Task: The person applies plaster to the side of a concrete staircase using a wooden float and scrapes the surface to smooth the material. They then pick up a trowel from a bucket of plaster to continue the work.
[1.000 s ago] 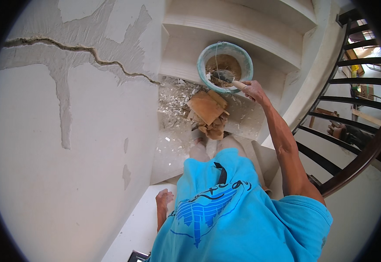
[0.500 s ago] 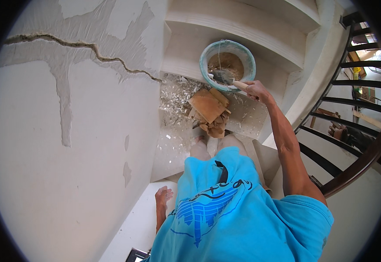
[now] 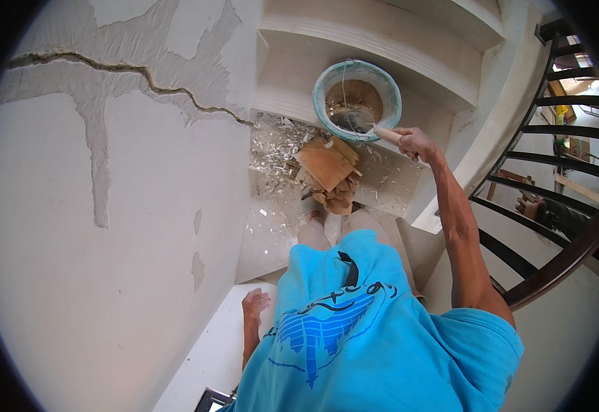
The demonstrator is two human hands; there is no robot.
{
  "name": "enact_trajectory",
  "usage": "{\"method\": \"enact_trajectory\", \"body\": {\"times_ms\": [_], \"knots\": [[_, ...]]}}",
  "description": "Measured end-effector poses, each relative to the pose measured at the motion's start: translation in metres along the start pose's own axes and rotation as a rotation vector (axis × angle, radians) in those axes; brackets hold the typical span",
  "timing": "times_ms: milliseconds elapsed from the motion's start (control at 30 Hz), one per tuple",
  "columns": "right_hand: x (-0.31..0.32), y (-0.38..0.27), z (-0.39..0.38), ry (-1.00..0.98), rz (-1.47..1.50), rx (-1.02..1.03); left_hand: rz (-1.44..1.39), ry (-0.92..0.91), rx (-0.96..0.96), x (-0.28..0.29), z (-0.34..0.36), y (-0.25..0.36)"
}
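Observation:
My right hand [image 3: 417, 145] is closed round the pale wooden handle of a trowel [image 3: 387, 134]. Its grey blade dips inside the bucket [image 3: 395, 103], a teal-rimmed pail holding brownish, gritty material, with a thin wire handle across its mouth. The pail stands on a stair step in front of me. Low at my left side, near the wall, my left hand [image 3: 256, 302] hangs with its fingers apart and nothing in it. Below the pail lies a heap of torn brown cardboard [image 3: 328, 168] by my feet.
White chips and dust [image 3: 279, 147] litter the step. On the left, the white wall [image 3: 134, 261] has a long jagged crack [image 3: 117, 69] with scraped plaster around it. A railing with dark bars [image 3: 560, 161] and a brown handrail [image 3: 560, 264] borders the right. More steps [image 3: 382, 41] rise ahead.
My right hand has shifted slightly to the right, and the trowel blade sits lower inside the pail. My left hand has barely moved.

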State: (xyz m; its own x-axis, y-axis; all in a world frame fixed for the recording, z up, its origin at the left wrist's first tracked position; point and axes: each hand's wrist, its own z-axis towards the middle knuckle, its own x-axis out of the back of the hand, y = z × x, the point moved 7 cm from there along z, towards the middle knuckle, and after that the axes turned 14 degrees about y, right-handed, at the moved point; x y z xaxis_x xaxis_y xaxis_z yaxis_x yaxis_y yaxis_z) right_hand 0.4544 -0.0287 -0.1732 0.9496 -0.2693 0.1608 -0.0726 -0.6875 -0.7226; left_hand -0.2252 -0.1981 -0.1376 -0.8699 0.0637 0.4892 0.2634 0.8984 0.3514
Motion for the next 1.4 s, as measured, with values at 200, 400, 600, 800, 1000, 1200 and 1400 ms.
{"method": "enact_trajectory", "body": {"times_ms": [200, 400, 600, 800, 1000, 1200, 1400], "knots": [[-0.009, 0.001, -0.010, 0.088, -0.088, 0.044, 0.017, -0.001, 0.019, -0.002, 0.006, -0.008], [-0.026, -0.024, -0.010, 0.129, -0.301, 0.111, 0.046, -0.034, -0.023, -0.018, -0.002, 0.017], [-0.028, -0.026, 0.016, 0.539, -0.622, 0.461, 0.016, -0.045, -0.079, -0.021, 0.017, 0.032], [-0.043, -0.028, 0.013, 0.417, -0.547, 0.390, 0.033, -0.053, -0.038, -0.021, 0.034, 0.028], [-0.043, -0.029, 0.000, 0.583, -0.585, 0.294, 0.016, -0.120, -0.158, -0.030, 0.033, 0.064], [-0.025, -0.015, -0.068, 0.786, -0.293, 0.433, 0.069, -0.138, -0.244, -0.026, 0.035, 0.093], [-0.008, 0.033, -0.097, 0.897, -0.388, 0.304, 0.089, -0.208, -0.269, -0.031, 0.063, 0.097]]}}
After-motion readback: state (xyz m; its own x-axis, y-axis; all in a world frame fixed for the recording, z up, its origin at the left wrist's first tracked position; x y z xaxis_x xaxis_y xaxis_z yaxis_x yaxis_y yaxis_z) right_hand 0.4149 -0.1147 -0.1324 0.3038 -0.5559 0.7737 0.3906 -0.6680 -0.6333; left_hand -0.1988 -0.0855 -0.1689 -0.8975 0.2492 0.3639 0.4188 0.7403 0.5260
